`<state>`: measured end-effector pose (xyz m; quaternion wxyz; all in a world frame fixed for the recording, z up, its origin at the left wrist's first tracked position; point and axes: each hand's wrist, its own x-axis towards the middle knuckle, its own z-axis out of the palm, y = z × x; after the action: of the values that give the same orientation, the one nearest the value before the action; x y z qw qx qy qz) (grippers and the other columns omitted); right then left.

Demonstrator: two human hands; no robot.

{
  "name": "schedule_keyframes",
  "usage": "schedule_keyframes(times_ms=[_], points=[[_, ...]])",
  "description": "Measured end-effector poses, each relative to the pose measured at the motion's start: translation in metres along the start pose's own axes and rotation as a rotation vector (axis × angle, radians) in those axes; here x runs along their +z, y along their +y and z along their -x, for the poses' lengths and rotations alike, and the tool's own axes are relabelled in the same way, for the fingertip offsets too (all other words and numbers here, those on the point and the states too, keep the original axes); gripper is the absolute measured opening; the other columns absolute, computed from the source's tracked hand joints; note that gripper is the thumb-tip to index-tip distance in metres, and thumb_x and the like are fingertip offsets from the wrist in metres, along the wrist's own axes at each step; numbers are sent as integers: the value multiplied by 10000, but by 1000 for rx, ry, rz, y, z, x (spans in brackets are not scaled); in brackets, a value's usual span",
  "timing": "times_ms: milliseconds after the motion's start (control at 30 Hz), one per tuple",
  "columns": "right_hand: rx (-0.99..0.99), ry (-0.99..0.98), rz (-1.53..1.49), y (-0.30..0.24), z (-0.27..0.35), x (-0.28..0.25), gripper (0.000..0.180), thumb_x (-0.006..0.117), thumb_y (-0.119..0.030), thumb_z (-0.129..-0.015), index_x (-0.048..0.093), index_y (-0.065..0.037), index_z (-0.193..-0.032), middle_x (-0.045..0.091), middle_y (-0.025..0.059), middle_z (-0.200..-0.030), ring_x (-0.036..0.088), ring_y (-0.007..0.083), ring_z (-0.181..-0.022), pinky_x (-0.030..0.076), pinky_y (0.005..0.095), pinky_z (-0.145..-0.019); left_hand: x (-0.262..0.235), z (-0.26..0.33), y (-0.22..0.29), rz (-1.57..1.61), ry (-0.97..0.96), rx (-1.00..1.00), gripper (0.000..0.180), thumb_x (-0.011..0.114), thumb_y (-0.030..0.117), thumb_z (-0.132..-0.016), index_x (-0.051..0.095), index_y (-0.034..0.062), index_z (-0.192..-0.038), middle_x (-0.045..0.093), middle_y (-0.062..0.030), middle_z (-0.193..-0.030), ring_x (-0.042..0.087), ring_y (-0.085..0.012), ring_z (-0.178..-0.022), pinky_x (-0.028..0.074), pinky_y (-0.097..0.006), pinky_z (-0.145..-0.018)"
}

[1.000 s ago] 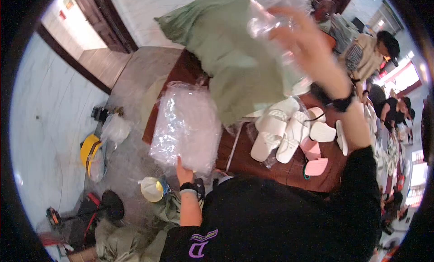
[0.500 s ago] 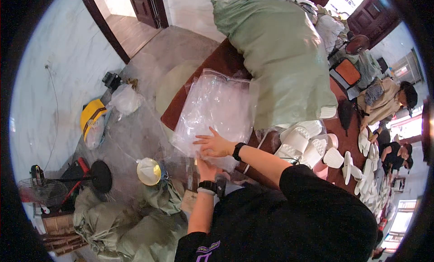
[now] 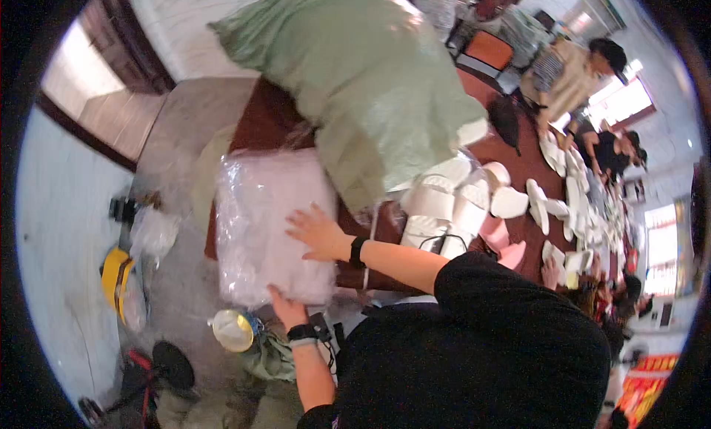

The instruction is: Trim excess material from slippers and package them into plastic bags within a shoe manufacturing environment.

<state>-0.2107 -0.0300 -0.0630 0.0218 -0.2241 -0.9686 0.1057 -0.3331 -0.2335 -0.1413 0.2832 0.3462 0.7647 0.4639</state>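
A flat stack of clear plastic bags [image 3: 255, 229] lies at the near left end of the brown table. My right hand [image 3: 320, 235] rests on top of it, flat, with the fingers spread. At the stack's near edge, my left hand [image 3: 287, 307] grips the plastic between thumb and fingers; the fingers below are partly hidden. A large, full green woven sack [image 3: 363, 88] stands just beyond the bags and overlaps the table. Right of my right hand, white slide sandals [image 3: 437, 207] sit in a group, with pink sandals [image 3: 502, 240] beside them.
More white slippers [image 3: 574, 184] line the brown table [image 3: 518, 158] to the right, where co-workers [image 3: 566, 77] handle them. An orange-seated chair [image 3: 489, 50] stands behind. On the floor at left are a yellow bag [image 3: 117, 277], a white plastic bag [image 3: 154, 233] and a fan [image 3: 172, 364].
My view has turned to the right. The plastic stack now lies flatter and squarer. My right hand has spread flat on it, and my left hand has moved apart to its near edge.
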Motion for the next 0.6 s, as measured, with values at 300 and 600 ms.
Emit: schedule_keyframes(times_ms=[300, 600], points=[[644, 516, -28, 135, 185, -68, 404, 650, -302, -725, 570, -134, -1084, 535, 115, -1144, 488, 305, -1076, 381, 476, -872, -15, -10, -63, -154, -59, -128, 738, 483, -47, -691, 213, -92, -1377, 331, -291, -1372, 382, -344, -1252, 263, -328, -1060], [975, 290, -388, 200, 333, -51, 503, 637, -474, -755, 567, -130, -1114, 545, 146, -1107, 523, 323, -1061, 437, 455, -857, -42, -33, -100, 86, -79, -331, 846, 545, -37, -678, 140, -34, -1421, 394, -225, -1306, 495, -257, -1064, 446, -301, -864]])
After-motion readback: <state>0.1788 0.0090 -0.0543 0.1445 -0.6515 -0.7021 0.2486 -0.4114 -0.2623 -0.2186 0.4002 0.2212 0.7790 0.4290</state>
